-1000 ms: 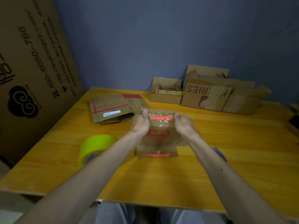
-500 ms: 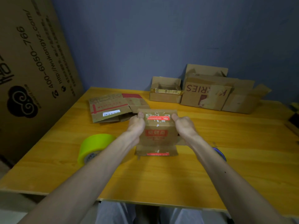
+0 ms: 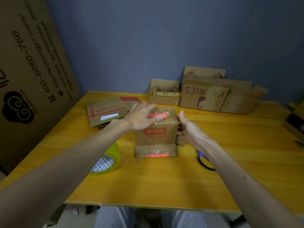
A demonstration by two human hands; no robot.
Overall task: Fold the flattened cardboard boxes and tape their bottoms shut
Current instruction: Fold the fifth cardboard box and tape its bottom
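A large brown printed cardboard sheet (image 3: 32,71) leans at the far left, beside the yellow wooden worktop (image 3: 164,186). Taking the small brown cardboard box with red labels (image 3: 156,134) at the worktop's middle as the dial's centre, a roll of yellow-green tape (image 3: 107,160) lies at 8 o'clock, partly under the left forearm, and flattened brown cardboard boxes (image 3: 107,112) lie stacked at 10 o'clock. The left hand (image 3: 141,117) reaches in from 8 o'clock, fingers straight and spread flat, palm down over the box's top left edge; it is blurred, so contact cannot be told. The box stands upright with its near flap splayed on the worktop. The right hand (image 3: 190,130) comes from 4 o'clock, loose and holding nothing, thumb raised, palm towards the box's right side, fingertips at that wall. Blue-handled scissors (image 3: 205,160) lie at 4 o'clock under the right forearm. Open brown cardboard boxes (image 3: 204,96) stand at 1 o'clock against the wall.
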